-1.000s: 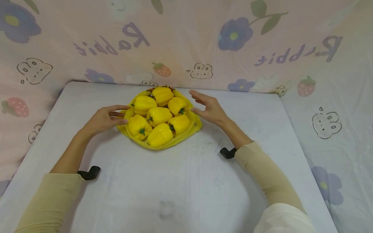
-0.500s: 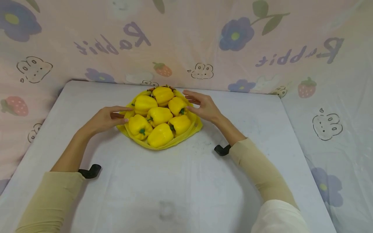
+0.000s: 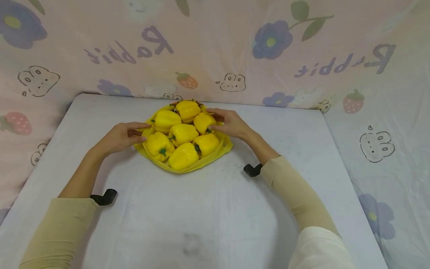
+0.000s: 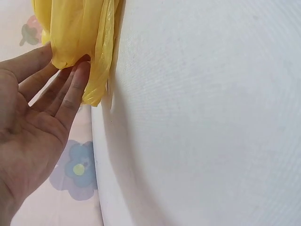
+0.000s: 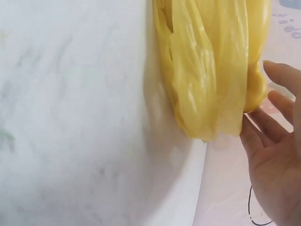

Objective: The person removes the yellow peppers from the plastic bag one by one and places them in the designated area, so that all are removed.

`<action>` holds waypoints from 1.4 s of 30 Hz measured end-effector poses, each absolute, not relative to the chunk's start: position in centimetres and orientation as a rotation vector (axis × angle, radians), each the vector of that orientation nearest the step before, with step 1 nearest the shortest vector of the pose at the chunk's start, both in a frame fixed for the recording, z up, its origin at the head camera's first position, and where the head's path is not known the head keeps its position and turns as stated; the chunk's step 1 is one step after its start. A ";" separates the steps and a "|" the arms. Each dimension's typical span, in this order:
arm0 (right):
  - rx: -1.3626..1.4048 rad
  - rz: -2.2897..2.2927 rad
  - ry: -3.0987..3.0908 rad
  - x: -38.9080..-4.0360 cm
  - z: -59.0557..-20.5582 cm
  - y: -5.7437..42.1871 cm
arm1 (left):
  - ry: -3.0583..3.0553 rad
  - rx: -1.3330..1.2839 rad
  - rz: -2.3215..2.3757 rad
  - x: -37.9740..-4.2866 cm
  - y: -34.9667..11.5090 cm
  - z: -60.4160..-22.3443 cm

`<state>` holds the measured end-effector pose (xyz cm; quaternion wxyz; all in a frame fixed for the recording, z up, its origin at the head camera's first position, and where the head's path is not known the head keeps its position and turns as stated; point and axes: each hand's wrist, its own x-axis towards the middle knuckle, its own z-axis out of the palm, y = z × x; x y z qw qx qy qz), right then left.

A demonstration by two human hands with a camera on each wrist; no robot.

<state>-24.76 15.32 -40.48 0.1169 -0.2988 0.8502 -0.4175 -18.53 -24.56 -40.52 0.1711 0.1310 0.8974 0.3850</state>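
Several yellow bell peppers (image 3: 183, 134) with green stems lie heaped in an open yellow plastic bag (image 3: 216, 153) at the back middle of the table. My left hand (image 3: 117, 138) is at the bag's left edge, fingers extended and slightly bent. In the left wrist view, the bag's side (image 4: 75, 33) hangs at those fingertips. My right hand (image 3: 231, 125) reaches over the bag's right rim. Its spread thumb and fingers lie on either side of the rightmost upper bell pepper (image 3: 204, 122). In the right wrist view, the fingers (image 5: 282, 77) are spread beside the bag and a pepper.
A white table (image 3: 151, 216) stretches in front of the bag. Behind it hangs a pink sheet (image 3: 208, 45) printed with rabbits, flowers and strawberries. Dark marks show on the tabletop. A black curved piece (image 3: 105, 197) sticks out at the left sleeve, another black piece (image 3: 252, 170) at the right.
My right hand has moved left, from beside the bag to over its right rim and around a bell pepper. My left hand has stayed almost in place at the left edge.
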 end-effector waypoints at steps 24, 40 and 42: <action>-0.676 -0.955 2.539 -25.6 -40.6 13.2 | 2.536 0.355 1.101 -19.4 -25.0 -40.4; -0.511 -1.273 2.433 -25.4 -43.1 13.1 | 2.523 0.363 1.129 -19.3 -24.9 -40.9; -0.515 -1.293 2.435 -25.4 -43.2 13.2 | 2.522 0.361 1.136 -19.2 -24.8 -40.9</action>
